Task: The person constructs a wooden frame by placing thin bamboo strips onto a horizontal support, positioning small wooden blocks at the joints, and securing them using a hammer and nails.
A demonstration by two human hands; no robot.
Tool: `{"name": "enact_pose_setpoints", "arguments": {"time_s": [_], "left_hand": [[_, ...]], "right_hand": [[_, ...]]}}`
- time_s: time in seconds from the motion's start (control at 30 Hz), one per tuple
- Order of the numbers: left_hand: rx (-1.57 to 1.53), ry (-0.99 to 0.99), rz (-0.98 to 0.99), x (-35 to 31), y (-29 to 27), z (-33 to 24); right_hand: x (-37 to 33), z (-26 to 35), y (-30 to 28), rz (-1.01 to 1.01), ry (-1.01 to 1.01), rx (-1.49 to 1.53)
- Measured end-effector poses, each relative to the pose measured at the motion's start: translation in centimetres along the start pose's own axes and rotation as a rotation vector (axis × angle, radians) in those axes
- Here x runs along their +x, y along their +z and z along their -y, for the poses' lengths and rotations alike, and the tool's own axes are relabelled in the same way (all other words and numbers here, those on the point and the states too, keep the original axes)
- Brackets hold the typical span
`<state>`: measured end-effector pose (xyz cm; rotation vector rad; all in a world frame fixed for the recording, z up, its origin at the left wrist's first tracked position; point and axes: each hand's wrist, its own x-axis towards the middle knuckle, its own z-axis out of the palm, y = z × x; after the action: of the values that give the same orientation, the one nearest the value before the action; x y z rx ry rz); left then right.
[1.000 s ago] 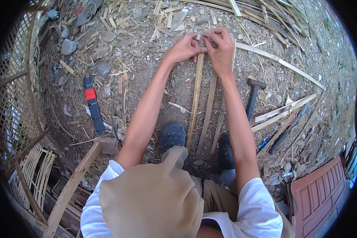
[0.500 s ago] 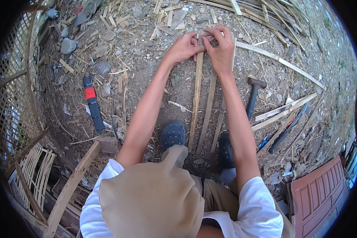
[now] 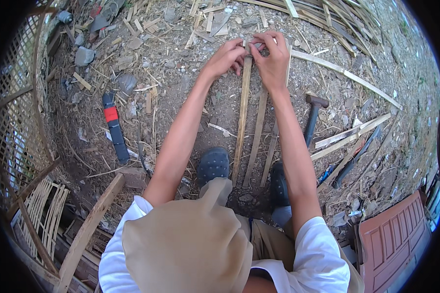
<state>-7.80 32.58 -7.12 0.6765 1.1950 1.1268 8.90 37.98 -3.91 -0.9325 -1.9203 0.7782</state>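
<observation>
A long, narrow bamboo strip [image 3: 243,110] runs from near my feet to my hands, which meet at its far end. My right hand [image 3: 274,57] pinches that end between thumb and fingers. On the other side, my left hand [image 3: 227,59] has its fingers curled at the tip of the strip; its thumb and anything it grips are hidden. Two more strips lie alongside: a second strip [image 3: 255,136] and a shorter-looking third strip [image 3: 270,154], partly behind my right forearm. A hammer [image 3: 311,122] with a dark handle lies right of that forearm.
A black sheath-like object [image 3: 116,136] with a red band lies at left. Curved strips [image 3: 318,30] are piled at the far right, near a long pale strip [image 3: 349,75]. Woven lattice [image 3: 19,107] borders the left, a timber [image 3: 90,229] the lower left, a brown panel [image 3: 393,239] the lower right.
My left thumb has come off the face of the bamboo strip, and the left fingers have shifted slightly. My right hand has stayed nearly in place.
</observation>
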Motion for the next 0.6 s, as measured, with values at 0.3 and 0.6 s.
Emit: {"name": "enact_pose_setpoints", "arguments": {"time_s": [0.3, 0.6], "left_hand": [[0.36, 0.086, -0.082, -0.8, 1.0, 0.6], [0.535, 0.296, -0.252, -1.3, 2.0, 0.9]], "right_hand": [[-0.5, -0.6, 0.4, -0.042, 0.017, 0.011], [-0.4, -0.5, 0.5, -0.06, 0.045, 0.06]]}}
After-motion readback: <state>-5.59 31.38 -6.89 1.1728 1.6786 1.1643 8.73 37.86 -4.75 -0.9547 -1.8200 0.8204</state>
